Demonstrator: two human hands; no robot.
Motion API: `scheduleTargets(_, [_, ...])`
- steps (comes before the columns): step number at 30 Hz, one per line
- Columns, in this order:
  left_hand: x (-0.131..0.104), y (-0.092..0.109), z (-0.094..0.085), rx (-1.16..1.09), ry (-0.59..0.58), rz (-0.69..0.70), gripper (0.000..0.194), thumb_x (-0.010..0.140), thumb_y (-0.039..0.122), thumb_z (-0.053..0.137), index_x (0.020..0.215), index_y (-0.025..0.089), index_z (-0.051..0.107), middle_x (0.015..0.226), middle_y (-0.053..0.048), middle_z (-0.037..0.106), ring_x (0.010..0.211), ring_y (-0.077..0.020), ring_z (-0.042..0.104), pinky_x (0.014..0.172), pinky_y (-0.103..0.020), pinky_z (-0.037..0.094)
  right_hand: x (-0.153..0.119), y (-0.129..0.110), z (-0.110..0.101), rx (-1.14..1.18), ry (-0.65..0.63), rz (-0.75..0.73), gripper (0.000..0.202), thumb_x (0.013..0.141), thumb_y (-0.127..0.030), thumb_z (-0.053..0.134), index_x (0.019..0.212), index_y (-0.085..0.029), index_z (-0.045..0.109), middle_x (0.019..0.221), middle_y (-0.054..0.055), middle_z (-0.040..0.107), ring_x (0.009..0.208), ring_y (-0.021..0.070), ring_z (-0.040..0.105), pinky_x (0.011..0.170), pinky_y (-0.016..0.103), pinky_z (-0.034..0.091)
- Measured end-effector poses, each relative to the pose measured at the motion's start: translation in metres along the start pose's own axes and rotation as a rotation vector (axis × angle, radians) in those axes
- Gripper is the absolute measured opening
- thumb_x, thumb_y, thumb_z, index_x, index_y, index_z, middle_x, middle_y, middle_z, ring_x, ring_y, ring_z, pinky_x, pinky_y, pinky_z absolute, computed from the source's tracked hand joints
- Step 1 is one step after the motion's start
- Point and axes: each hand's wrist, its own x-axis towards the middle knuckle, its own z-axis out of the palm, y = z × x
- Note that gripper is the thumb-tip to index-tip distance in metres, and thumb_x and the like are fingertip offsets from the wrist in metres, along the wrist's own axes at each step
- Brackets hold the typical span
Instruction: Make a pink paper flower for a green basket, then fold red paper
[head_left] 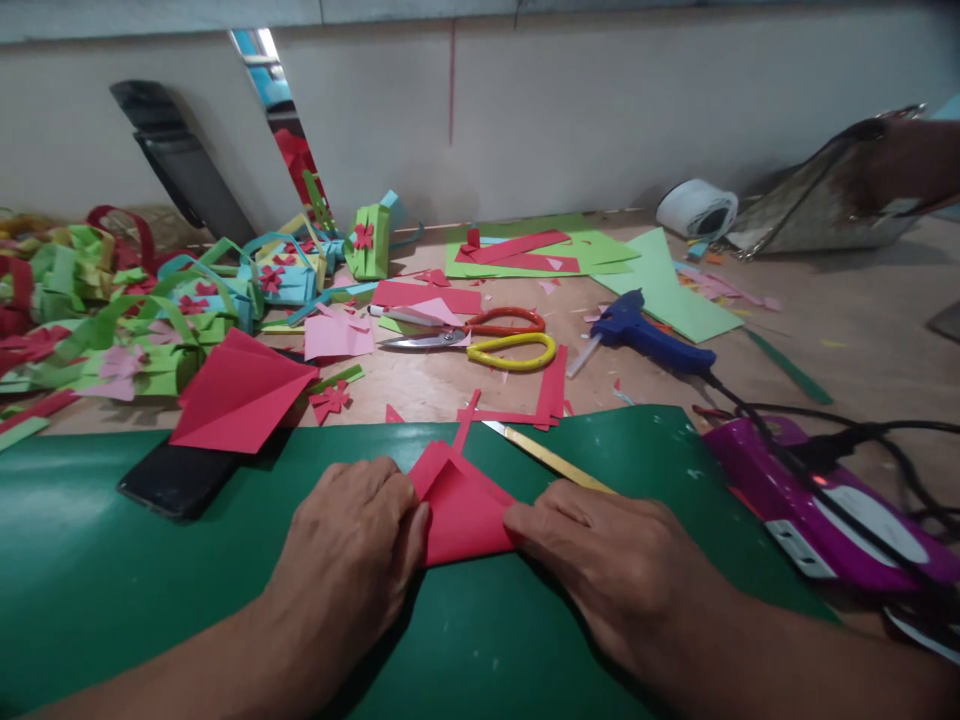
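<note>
A folded piece of red paper [469, 515] lies on the green mat [187, 620] between my hands. My left hand [352, 535] is closed on its left edge, the thumb along the fold. At the right corner, my right hand [607, 560] pinches the paper between thumb and fingers. Just beyond my right hand a yellow craft knife [555, 458] rests on the mat, its handle end partly hidden by that hand. Another creased red sheet [244, 395] sits on a black phone [180, 478] to the left.
Scissors [510, 350] with red and yellow handles lie beyond the mat. A blue glue gun [652, 335] is to their right, its cord near a purple power strip [832, 510]. Small paper baskets [277, 275] crowd the left. Green sheets [671, 285] lie behind.
</note>
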Motion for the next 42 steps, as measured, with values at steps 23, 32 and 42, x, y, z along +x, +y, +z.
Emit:
scheduleTargets(23, [0.002,0.0,-0.003,0.001,0.008,0.013,0.024,0.091,0.014,0.038,0.069,0.02,0.046,0.067,-0.002,0.052,0.06,-0.0179,0.044,0.06,-0.032,0.031,-0.006,-0.006,-0.005,-0.259,-0.017,-0.16,0.031,0.093,-0.017,0.038,0.114,-0.016,0.061,0.079,0.009,0.063,0.061,0.0164,0.058,0.05,0.026,0.045])
scheduleTargets(32, [0.003,0.0,-0.001,-0.027,-0.01,-0.021,0.025,0.091,0.015,0.037,0.068,0.02,0.045,0.067,-0.001,0.05,0.059,-0.0172,0.043,0.06,-0.032,0.03,-0.004,-0.006,-0.005,-0.292,0.037,-0.174,0.027,0.097,-0.02,0.038,0.107,-0.015,0.063,0.075,0.007,0.063,0.058,0.0158,0.059,0.045,0.025,0.042])
scheduleTargets(42, [0.001,-0.005,-0.01,-0.088,0.006,0.25,0.03,0.097,0.011,0.028,0.09,0.019,0.056,0.088,-0.005,0.06,0.075,-0.0189,0.051,0.065,-0.033,0.038,-0.006,-0.013,-0.001,-0.402,0.055,-0.268,0.028,0.096,-0.022,0.041,0.095,-0.01,0.066,0.099,0.012,0.065,0.086,0.0248,0.059,0.061,0.036,0.046])
